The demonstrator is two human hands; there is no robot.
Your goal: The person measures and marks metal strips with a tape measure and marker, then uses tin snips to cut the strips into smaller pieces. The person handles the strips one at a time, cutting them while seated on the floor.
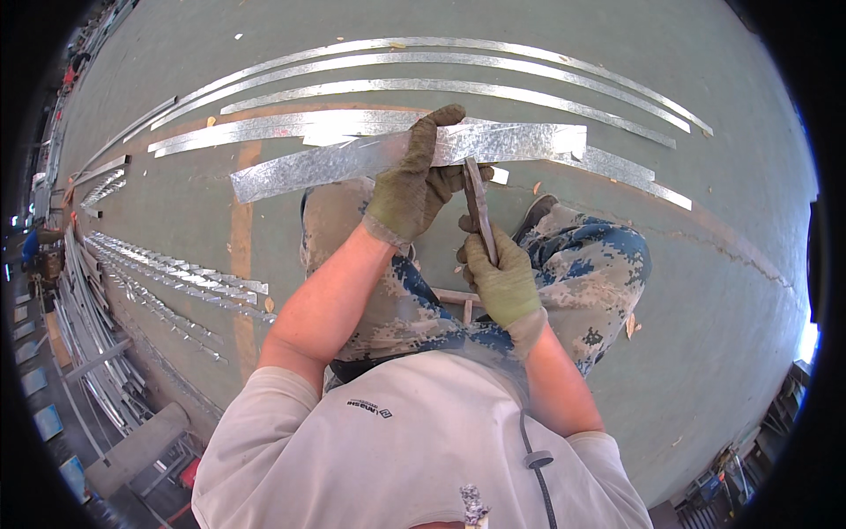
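Observation:
In front of my knees a long, shiny metal strip (308,169) is held up, tilted slightly so its right end is higher. My gloved left hand (410,189) closes around its middle, with the thumb over the front face. My gloved right hand (504,284) grips a dark, narrow metal hand tool (478,207). That tool stands nearly upright, its upper end against or very close to the strip's lower edge, just right of my left hand. Its exact kind is not clear, and my right palm hides its lower end.
Several long metal strips (423,60) lie on the green floor (705,291) beyond my hands. Notched metal strips (176,262) lie to the left, near a pile of metal profiles (92,344). My bent knees (590,264) flank the work.

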